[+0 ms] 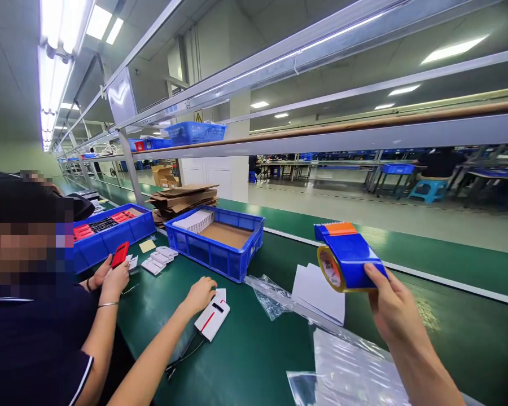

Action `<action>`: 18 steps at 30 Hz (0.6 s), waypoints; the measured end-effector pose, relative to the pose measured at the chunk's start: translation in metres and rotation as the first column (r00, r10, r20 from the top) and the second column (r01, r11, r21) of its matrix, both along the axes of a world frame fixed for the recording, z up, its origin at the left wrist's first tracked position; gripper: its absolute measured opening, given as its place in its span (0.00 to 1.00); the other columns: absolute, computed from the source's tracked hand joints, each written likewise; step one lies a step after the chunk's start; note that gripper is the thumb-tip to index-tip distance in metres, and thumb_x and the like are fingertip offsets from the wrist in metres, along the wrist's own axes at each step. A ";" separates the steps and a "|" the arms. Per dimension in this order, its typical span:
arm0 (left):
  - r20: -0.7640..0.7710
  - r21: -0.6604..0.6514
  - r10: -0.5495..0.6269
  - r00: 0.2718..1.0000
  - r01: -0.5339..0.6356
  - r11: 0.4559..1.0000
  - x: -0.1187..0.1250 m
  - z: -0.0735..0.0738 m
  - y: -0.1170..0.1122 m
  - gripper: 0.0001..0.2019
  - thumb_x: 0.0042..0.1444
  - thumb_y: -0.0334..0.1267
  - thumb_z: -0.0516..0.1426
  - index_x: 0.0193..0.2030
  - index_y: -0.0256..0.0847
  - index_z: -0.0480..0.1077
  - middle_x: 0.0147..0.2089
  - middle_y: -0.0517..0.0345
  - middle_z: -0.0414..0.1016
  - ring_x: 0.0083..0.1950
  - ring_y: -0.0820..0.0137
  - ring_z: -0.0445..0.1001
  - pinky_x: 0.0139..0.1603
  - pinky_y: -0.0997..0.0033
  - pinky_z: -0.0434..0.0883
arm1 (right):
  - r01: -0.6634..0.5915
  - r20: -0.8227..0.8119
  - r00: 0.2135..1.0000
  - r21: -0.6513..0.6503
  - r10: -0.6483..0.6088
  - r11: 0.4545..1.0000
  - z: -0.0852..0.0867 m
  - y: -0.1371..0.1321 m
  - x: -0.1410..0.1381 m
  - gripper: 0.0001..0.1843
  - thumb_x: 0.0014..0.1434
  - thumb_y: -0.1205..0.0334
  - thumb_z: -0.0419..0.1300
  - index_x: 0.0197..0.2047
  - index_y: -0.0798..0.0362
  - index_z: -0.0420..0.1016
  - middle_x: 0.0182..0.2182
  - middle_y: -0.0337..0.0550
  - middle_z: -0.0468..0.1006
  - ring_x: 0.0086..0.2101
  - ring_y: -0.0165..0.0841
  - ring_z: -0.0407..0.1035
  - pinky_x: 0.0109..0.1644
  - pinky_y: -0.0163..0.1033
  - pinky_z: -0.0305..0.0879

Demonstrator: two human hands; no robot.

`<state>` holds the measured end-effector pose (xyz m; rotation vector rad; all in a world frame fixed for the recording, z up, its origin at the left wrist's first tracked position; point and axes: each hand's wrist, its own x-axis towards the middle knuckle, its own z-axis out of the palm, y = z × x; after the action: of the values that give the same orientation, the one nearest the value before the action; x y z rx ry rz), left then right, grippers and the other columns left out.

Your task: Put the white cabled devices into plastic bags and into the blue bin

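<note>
On the green bench (254, 349) we have a blue crate (207, 257) partly filled with white pieces, with stacked cardboard (182, 200) at its far left. To the left, a co-worker (29, 344) holds a red case (119, 255). Between our hands lie clear plastic (271, 299) and white sheets (315, 293). The white device (217, 322), near the middle, shows a dark window, a red strip and a black cable (187, 354) trailing near left. The tape dispenser (358, 255), raised above the bench at right, is blue and orange with a yellowish roll. Our right hand (395, 307), coming up from near right, grips the dispenser's right end; our left hand (200, 295) reaches to the device's far end, fingers curled, and we cannot tell whether they grip it.
</note>
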<state>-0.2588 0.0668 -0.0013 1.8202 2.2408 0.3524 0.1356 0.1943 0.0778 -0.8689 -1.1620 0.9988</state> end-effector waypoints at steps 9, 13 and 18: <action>0.059 -0.208 -0.056 0.997 0.067 0.976 -0.019 -0.020 0.055 0.16 0.69 0.41 0.61 0.59 0.39 0.72 0.59 0.48 0.75 0.54 0.59 0.77 0.54 0.52 0.78 | -0.115 -0.092 0.991 -0.236 0.096 0.965 -0.006 -0.055 0.014 0.14 0.51 0.44 0.62 0.31 0.45 0.77 0.23 0.46 0.83 0.27 0.52 0.81 0.33 0.56 0.80; 0.159 -0.161 0.011 0.987 0.014 0.987 -0.014 -0.025 0.051 0.16 0.68 0.41 0.61 0.58 0.38 0.72 0.57 0.48 0.76 0.53 0.60 0.78 0.52 0.52 0.78 | -0.251 -0.142 0.965 -0.244 0.222 0.937 -0.004 -0.058 0.013 0.15 0.53 0.42 0.60 0.27 0.44 0.77 0.18 0.44 0.80 0.28 0.52 0.81 0.36 0.56 0.79; 0.374 0.046 0.077 0.924 -0.102 0.994 -0.004 -0.007 0.049 0.13 0.68 0.42 0.61 0.55 0.37 0.73 0.52 0.50 0.77 0.48 0.62 0.78 0.50 0.55 0.78 | -0.331 -0.364 0.902 -0.241 0.232 0.912 0.000 -0.057 0.020 0.15 0.49 0.45 0.65 0.19 0.44 0.73 0.12 0.38 0.76 0.14 0.42 0.71 0.24 0.48 0.76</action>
<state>-0.2631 0.1160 -0.0082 1.5252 2.0669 0.7291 0.1556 0.1375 0.0778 -0.7379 -0.8766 1.5301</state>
